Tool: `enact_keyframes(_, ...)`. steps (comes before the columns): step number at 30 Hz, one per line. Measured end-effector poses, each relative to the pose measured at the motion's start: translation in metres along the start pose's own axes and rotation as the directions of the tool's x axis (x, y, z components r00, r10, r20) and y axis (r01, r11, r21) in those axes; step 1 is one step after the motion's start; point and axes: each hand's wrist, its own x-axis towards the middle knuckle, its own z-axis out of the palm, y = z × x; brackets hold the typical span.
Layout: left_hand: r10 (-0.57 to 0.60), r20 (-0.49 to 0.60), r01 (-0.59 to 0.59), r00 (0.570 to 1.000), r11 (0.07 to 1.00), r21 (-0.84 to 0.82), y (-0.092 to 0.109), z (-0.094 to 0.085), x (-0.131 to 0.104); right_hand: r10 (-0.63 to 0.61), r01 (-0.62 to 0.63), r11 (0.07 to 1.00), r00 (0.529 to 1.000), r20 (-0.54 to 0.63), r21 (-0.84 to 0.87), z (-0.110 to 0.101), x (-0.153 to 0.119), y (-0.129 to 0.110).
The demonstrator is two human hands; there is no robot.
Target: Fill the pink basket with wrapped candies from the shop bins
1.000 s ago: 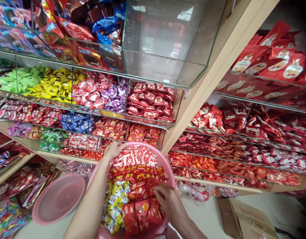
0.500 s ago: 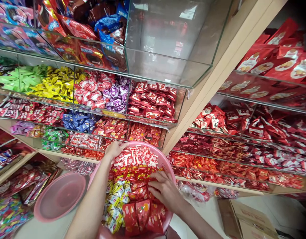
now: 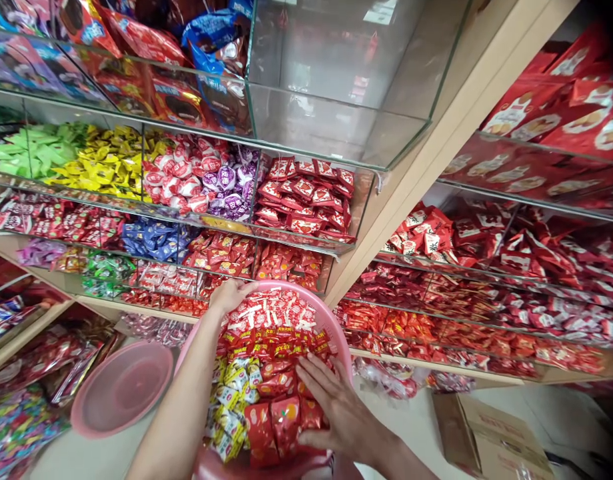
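A pink plastic basin [image 3: 342,337] holds rows of wrapped candies. At its far left rim, my left hand [image 3: 230,295] is closed, with fingers hooked over the edge. My right hand [image 3: 334,407] lies open over the right side, fingers spread on the red packets [image 3: 286,421]. Yellow-and-white candies [image 3: 230,407] fill the left of the basin. Behind them are red candies with yellow lettering [image 3: 266,341], and white-and-red candies [image 3: 271,308] lie along the far side. My right hand covers some of the red packets.
Glass-fronted shelves [image 3: 306,227] with candy sorted by compartment rise just beyond the basin. A slanting wooden post [image 3: 411,173] divides them. Another pink basin [image 3: 121,387] sits lower left. A cardboard box [image 3: 491,433] stands on the floor at right.
My right hand has shifted toward me and spread flatter over the red packets. My left hand keeps its hold on the rim.
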Motion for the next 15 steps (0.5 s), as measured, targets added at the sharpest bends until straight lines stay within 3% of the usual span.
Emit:
enact_keyframes(11, 0.004, -0.006, -0.004, 1.000, 1.000, -0.002, -0.0016, 0.0015, 0.0013, -0.024, 0.023, 0.998, 0.999, -0.025, -0.054, -0.0022, 0.0002, 0.0051)
enact_keyframes(15, 0.010, -0.017, -0.010, 1.000, 1.000, -0.014, -0.0028, 0.0022, 0.0024, -0.097, 0.092, 0.992, 0.994, -0.056, -0.081, -0.0081, -0.0021, 0.0005)
